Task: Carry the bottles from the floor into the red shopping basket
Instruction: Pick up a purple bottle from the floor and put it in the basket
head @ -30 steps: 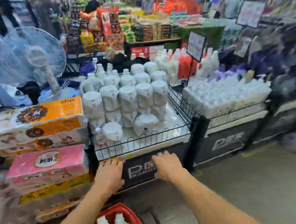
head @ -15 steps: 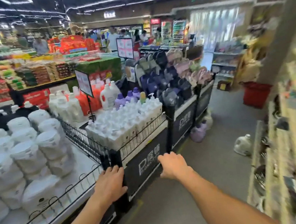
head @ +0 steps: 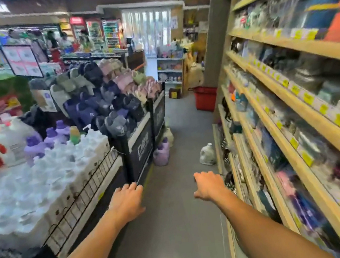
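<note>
Aisle count: hands, floor bottles, basket, sign.
Two bare hands are showing, the left hand and the right hand. Three bottles are plainly standing on the floor: two purple bottles, one behind the other beside the display stand, and one white bottle by the wooden shelving. One pale shape behind the purple pair is looking too blurred to name. One red shopping basket is sitting farther down. One sign board is rising over the displays.

Bare floor runs near to far between display bins on the left and shelves on the right. Farther along, purple bottles left and a white bottle right narrow the passage.
</note>
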Demonstrator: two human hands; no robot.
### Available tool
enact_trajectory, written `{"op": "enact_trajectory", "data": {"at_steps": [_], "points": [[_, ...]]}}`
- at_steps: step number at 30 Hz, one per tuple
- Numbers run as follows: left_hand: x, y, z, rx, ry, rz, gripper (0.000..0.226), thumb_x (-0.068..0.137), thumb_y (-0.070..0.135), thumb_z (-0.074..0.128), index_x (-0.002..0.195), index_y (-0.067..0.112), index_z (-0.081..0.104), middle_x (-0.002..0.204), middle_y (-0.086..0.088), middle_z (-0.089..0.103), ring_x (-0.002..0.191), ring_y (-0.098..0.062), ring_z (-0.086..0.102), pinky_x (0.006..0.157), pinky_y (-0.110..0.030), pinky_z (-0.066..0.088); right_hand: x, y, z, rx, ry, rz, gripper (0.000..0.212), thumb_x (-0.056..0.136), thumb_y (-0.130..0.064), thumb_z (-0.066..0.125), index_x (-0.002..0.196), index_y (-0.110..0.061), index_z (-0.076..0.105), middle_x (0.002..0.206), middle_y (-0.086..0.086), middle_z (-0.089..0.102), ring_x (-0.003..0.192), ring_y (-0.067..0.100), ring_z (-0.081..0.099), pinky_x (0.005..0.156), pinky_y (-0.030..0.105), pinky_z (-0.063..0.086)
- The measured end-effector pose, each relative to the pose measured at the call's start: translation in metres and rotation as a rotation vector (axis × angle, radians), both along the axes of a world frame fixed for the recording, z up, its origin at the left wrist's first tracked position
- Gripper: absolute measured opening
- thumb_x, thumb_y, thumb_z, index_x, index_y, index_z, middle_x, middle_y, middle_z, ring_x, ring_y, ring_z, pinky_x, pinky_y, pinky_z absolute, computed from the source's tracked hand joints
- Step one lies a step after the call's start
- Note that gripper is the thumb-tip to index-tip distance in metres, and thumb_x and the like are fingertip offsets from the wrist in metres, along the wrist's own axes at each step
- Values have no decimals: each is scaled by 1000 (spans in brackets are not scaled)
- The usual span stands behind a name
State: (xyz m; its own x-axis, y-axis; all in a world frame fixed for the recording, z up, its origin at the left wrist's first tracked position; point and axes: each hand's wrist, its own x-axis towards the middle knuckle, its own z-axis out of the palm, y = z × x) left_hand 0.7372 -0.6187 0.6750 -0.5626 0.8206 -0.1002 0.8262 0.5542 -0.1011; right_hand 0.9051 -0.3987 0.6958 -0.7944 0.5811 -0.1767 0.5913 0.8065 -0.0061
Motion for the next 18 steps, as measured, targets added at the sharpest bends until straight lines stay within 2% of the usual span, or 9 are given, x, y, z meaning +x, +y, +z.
{"op": "enact_trajectory", "data": {"at_steps": [10, 15, 18], "points": [[-133, 165, 2, 7, 76, -197, 60, 88, 60, 62, 132, 21, 48, 131, -1, 52, 124, -27, 51, 98, -42, 43, -86, 117, -3, -13, 13, -198, 51, 86, -40, 71, 128, -17, 54, 127, 7, 62, 118, 32, 55, 93, 43, 45], [-193, 233, -17, -41, 49, -229, 64, 89, 61, 61, 137, 21, 45, 134, 0, 51, 126, -26, 50, 100, -41, 42, -137, 181, -15, -47, 9, -248, 52, 85, -40, 71, 128, -17, 54, 128, 7, 62, 118, 32, 55, 92, 42, 45], [-233, 279, -24, -49, 100, -263, 65, 91, 58, 61, 141, 21, 43, 138, -1, 50, 128, -26, 49, 101, -42, 42, -174, 232, -24, -68, 12, -267, 53, 84, -43, 72, 127, -17, 55, 127, 7, 63, 117, 32, 56, 92, 43, 47]]}}
